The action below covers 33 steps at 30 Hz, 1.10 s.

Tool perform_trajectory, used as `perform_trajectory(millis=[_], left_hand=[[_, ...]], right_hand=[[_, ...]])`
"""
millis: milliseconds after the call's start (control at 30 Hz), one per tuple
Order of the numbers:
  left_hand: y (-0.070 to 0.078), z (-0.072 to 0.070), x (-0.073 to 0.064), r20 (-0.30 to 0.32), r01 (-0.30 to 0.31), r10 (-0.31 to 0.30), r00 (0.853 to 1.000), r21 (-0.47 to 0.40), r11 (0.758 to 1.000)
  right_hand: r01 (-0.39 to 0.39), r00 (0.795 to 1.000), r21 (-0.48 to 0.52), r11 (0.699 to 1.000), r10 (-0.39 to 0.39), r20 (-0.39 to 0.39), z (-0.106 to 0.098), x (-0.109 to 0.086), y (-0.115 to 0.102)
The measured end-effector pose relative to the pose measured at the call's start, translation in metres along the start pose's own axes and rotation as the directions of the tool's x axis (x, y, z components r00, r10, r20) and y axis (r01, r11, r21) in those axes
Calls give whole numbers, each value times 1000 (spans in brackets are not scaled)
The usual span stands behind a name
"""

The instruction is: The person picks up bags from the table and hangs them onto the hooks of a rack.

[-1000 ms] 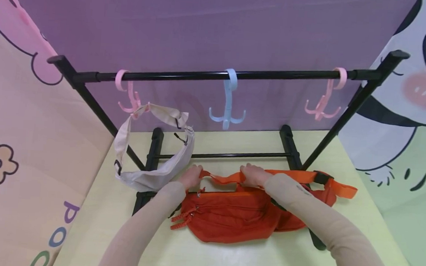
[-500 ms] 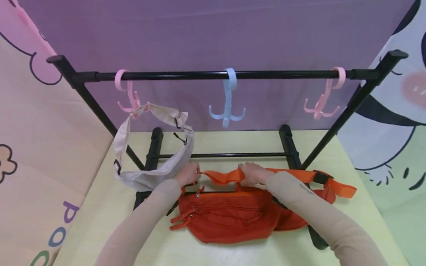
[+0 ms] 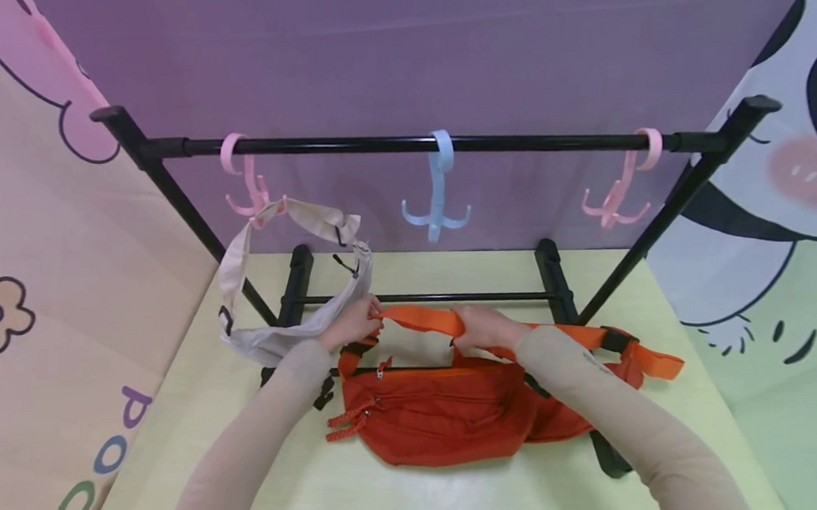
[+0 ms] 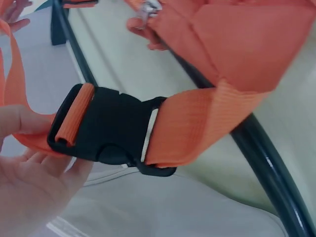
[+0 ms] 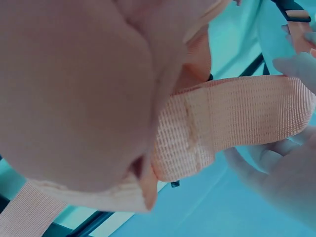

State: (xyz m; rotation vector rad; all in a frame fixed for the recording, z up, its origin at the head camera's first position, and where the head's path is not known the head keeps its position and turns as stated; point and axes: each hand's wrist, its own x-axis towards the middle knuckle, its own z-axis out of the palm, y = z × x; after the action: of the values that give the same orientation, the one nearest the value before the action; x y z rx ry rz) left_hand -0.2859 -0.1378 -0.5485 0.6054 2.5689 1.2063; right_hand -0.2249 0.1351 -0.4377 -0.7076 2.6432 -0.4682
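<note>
An orange-red waist bag lies on the table in front of the rack, its orange strap raised above it. My left hand pinches the strap beside a black side-release buckle, which is fastened in the left wrist view. Farther right, my right hand holds the same strap; in the right wrist view its thumb lies above the webbing and its fingers below. Between the hands the strap runs nearly level. A whitish waist bag hangs just left of my left hand.
The whitish bag hangs from a pink hook at the left of a black rack bar. A blue hook hangs mid-bar and another pink hook at the right. The rack's lower rail runs behind the orange-red bag.
My left hand has moved up and left with the strap, lifting the buckle end off the bag and straightening the webbing. My right hand has risen slightly. The whitish bag stays in place.
</note>
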Motion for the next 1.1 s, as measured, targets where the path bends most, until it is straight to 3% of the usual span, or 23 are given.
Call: perform_trajectory(millis=[33, 133, 200, 300, 433, 667, 767, 967, 1100], left_hand=[[14, -4, -5, 13, 36, -36, 999, -15, 999], [51, -15, -23, 12, 31, -30, 999, -87, 996], [85, -23, -36, 30, 113, -110, 993, -113, 987], [114, -30, -49, 42, 116, -111, 993, -164, 980], [138, -39, -60, 86, 109, -91, 992, -236, 966], [123, -42, -55, 88, -10, 29, 996, -208, 978], [123, -41, -57, 89, -38, 58, 994, -212, 976], [152, -46, -73, 35, -129, 136, 990, -157, 979], [156, -46, -76, 2, -146, 147, 989, -114, 983]], right_hand=[[10, 1000, 9, 1000, -9, -8, -1, -1, -1], [30, 999, 62, 998, -28, -26, -5, -3, -3], [43, 999, 97, 994, -40, -35, -8, -5, -4], [58, 997, 132, 990, -51, -55, -12, -8, -4], [57, 997, 193, 980, -45, -67, -18, -14, -5], [94, 991, 309, 946, -60, -118, -32, -27, -14], [113, 987, 324, 939, -70, -142, -36, -31, -16], [148, 980, 345, 927, -91, -175, -40, -37, -15], [177, 976, 353, 919, -119, -181, -45, -44, -13]])
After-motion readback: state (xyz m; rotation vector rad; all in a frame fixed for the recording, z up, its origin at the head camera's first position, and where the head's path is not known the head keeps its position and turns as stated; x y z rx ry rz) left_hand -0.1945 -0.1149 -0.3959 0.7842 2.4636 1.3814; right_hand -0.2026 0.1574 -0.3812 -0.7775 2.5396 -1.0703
